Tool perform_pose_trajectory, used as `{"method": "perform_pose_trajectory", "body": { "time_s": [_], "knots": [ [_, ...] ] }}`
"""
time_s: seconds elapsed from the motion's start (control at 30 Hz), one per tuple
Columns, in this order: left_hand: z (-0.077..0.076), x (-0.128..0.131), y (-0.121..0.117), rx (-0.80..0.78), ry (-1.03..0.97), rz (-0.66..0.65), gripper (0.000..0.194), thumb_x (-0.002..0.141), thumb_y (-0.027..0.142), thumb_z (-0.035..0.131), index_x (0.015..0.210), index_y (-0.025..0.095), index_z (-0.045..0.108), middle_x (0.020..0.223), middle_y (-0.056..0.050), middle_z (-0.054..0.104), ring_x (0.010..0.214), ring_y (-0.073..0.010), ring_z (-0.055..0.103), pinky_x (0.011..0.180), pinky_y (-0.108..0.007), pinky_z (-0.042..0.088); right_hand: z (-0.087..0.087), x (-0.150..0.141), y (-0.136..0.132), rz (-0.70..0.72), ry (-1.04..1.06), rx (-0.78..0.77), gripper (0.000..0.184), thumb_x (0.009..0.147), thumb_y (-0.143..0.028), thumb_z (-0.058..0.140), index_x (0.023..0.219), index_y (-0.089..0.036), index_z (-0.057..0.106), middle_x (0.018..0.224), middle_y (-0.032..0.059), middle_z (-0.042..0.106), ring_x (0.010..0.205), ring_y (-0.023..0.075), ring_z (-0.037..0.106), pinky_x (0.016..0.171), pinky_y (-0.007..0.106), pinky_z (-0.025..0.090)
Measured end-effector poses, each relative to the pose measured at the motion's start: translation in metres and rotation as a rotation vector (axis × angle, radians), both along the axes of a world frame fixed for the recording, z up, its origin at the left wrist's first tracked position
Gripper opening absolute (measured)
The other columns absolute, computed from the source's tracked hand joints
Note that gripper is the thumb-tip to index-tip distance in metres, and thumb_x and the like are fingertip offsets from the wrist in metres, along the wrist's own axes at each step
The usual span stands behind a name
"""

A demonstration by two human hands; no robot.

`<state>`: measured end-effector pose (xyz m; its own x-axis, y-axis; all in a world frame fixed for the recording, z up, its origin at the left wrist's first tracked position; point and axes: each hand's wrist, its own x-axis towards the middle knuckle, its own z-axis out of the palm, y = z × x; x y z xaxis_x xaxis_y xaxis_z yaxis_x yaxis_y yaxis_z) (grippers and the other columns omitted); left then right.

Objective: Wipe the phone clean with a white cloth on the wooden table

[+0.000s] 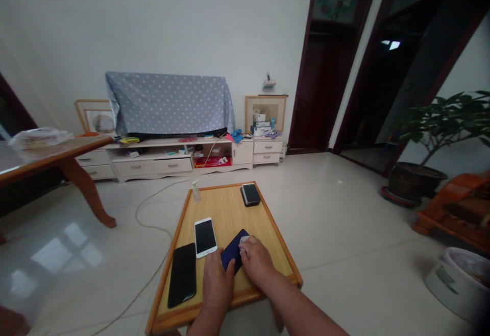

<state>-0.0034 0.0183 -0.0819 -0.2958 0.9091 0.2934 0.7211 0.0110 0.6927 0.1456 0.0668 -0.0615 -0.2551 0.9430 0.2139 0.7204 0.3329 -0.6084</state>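
A dark blue phone [231, 250] lies on a small wooden table [225, 208] just in front of me. My left hand [217, 281] rests on its near end and holds it down with closed fingers. My right hand [255, 261] presses a small white cloth [244, 240] onto the phone's right side, fingers curled over it. A white phone [205, 237] lies to the left, and a black phone [182, 274] further left. Another dark phone [250, 194] sits at the far right corner, and a small spray bottle [196, 191] stands at the far left corner.
A white cable [149, 218] runs over the tiled floor to a white TV stand [172, 160] under a cloth-covered screen. A wooden table [57, 154] stands left. A potted plant [417, 172], orange wooden furniture [455, 208] and a white bucket [459, 280] are right.
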Motion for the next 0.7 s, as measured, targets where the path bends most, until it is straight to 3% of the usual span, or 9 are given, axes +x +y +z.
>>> {"method": "perform_pose_trajectory", "body": {
  "time_s": [0.3, 0.47, 0.7],
  "knots": [
    [-0.001, 0.005, -0.003, -0.109, 0.265, -0.006, 0.045, 0.095, 0.032, 0.047, 0.13, 0.007, 0.056, 0.12, -0.018, 0.06, 0.114, -0.0297, 0.056, 0.101, -0.041, 0.043, -0.002, -0.004, -0.002, -0.001, -0.097, 0.037, 0.025, 0.087, -0.012, 0.053, 0.095, -0.02, 0.076, 0.107, 0.0102, 0.069, 0.104, 0.024, 0.061, 0.089, 0.029, 0.043],
    [0.001, 0.008, -0.007, -0.139, 0.289, -0.009, 0.046, 0.094, 0.031, 0.047, 0.133, 0.007, 0.055, 0.126, -0.018, 0.059, 0.117, -0.0292, 0.055, 0.103, -0.039, 0.041, -0.004, -0.008, -0.003, -0.023, -0.114, 0.046, 0.026, 0.087, -0.011, 0.052, 0.094, -0.021, 0.075, 0.105, 0.0099, 0.069, 0.103, 0.0255, 0.061, 0.088, 0.03, 0.043],
    [0.006, 0.01, -0.012, -0.122, 0.279, -0.025, 0.043, 0.095, 0.033, 0.046, 0.13, 0.01, 0.058, 0.12, -0.016, 0.061, 0.109, -0.0287, 0.056, 0.097, -0.039, 0.043, 0.001, -0.01, -0.009, -0.041, -0.093, 0.055, 0.029, 0.087, -0.01, 0.05, 0.096, -0.02, 0.076, 0.106, 0.0108, 0.069, 0.104, 0.0269, 0.06, 0.089, 0.031, 0.043]
  ]
}}
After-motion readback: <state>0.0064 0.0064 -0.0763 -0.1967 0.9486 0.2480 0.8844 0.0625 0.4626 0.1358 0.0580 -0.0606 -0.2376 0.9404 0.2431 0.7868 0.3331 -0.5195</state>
